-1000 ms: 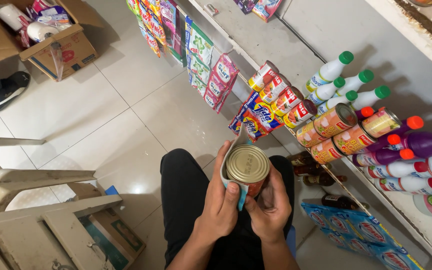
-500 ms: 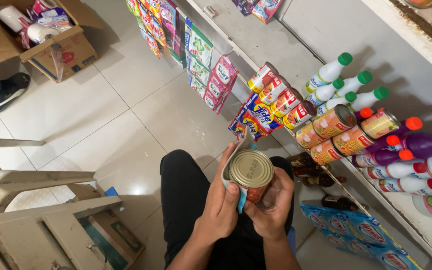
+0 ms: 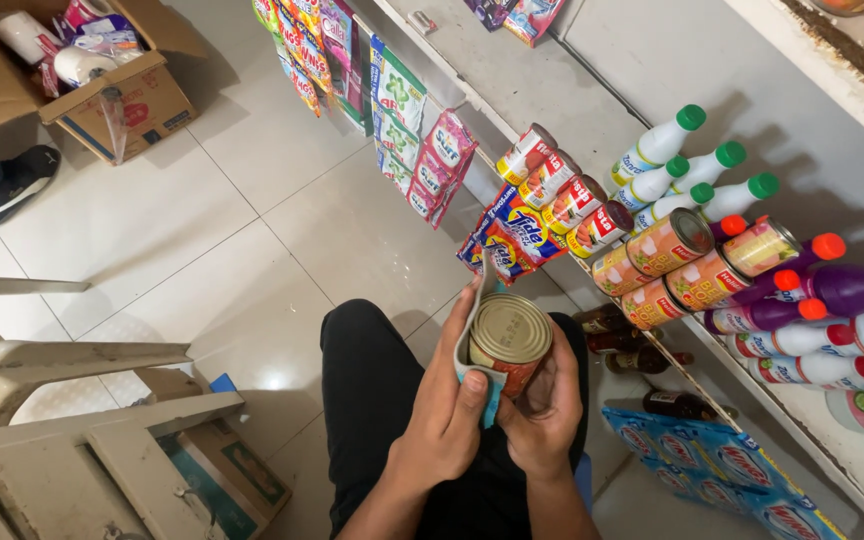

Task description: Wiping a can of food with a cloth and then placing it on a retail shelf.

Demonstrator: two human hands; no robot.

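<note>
Holding a tin can (image 3: 508,340) above the lap, both hands close around it: the right hand (image 3: 544,408) cups its underside and side from below, fingers curled on the wall, while the left hand (image 3: 444,410) presses a light blue cloth (image 3: 480,385) against the can's left side, thumb on the cloth and fingers stretched up along it. The can is tilted so that its gold ribbed lid faces the camera, and its orange label shows just under the rim. Below the hands are the person's black trousers (image 3: 372,400), knees pointing toward the pale tiled floor (image 3: 202,240). To the right runs a white shelf (image 3: 552,90) carrying more cans (image 3: 672,245) lying on their sides, white bottles with green caps (image 3: 687,165) and purple and white bottles with orange caps (image 3: 832,290). Strips of coloured sachets (image 3: 422,150) hang along the shelf's front edge. A lower shelf holds blue packets (image 3: 712,470) and dark bottles. At the far left stand a white plastic chair (image 3: 12,370) and an open cardboard box (image 3: 102,90) filled with rolls and packets, with a black shoe (image 3: 12,180) beside it.
</note>
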